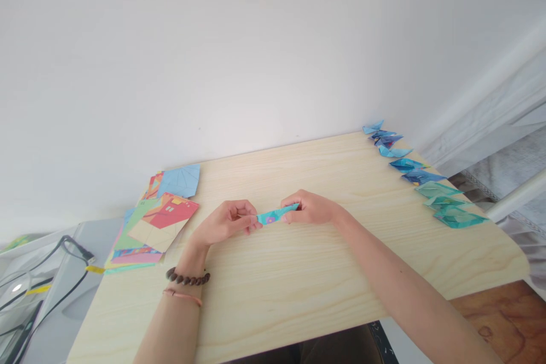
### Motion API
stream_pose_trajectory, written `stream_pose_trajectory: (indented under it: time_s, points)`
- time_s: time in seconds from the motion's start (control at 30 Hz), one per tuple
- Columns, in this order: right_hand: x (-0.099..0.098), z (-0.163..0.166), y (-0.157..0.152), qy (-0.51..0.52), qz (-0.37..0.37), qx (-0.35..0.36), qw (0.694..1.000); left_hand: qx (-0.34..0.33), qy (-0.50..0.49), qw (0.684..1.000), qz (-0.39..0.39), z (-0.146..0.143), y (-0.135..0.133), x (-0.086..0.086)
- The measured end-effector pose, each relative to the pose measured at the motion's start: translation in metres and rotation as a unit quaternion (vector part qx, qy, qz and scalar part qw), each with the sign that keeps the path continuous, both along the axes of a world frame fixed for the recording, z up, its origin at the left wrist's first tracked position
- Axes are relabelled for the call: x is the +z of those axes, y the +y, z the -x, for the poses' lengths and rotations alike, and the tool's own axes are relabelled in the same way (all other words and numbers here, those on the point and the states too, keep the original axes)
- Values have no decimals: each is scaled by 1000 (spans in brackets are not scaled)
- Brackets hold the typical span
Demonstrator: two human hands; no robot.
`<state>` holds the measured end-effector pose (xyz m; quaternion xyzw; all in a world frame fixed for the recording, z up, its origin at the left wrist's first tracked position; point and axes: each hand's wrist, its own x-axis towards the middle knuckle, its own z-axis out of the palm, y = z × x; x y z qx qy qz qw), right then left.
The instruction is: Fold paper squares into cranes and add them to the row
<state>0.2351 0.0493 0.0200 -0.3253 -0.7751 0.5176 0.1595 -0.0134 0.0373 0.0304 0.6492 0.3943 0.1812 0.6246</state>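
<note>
Both hands meet near the middle of the pale wooden table (298,290). The left hand (224,222) is curled, fingertips pinching the left end of a narrow folded strip of teal paper (276,215). The right hand (310,208) is likewise closed, gripping the strip's right end, so the paper spans the gap between them just above the tabletop. A dark bead bracelet (187,278) and a thin pink band (182,296) circle the left wrist. At about nine o'clock from the hands lies a loose stack of coloured paper sheets (160,219). From one to three o'clock, a row of folded blue and teal paper pieces (420,176) runs along the table's right edge. Cables (63,273) lie at eight o'clock, off the table.
</note>
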Motion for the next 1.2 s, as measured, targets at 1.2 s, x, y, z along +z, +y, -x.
stream_pose_trajectory:
  time_s: [1.2]
  points:
    - [-23, 17, -16, 52, 54, -160, 984, 79, 124, 982, -115, -11, -7, -8]
